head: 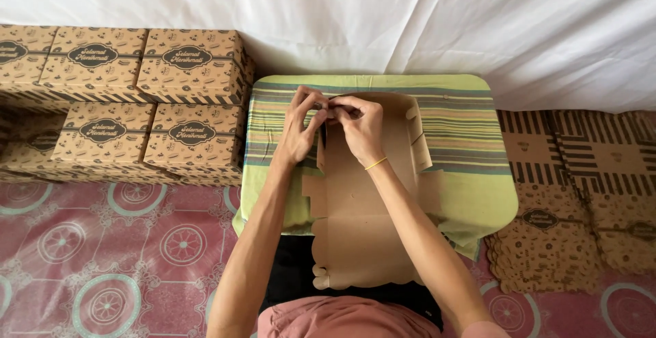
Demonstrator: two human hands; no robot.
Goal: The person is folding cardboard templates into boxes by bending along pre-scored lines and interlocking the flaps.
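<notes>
A brown cardboard box blank [362, 194] lies partly folded on a small low table covered with a green striped cloth [458, 140]. Its right side wall stands up; its scalloped lid flap hangs toward me over the table's near edge. My left hand [299, 127] and my right hand [359, 125] meet at the box's far left corner, both pinching the cardboard flap there. A yellow band circles my right wrist.
Folded brown printed boxes [147, 99] are stacked in two tiers at the left. A pile of flat box blanks [567, 194] lies on the floor at the right. White cloth hangs behind; a pink patterned mat [102, 256] covers the floor.
</notes>
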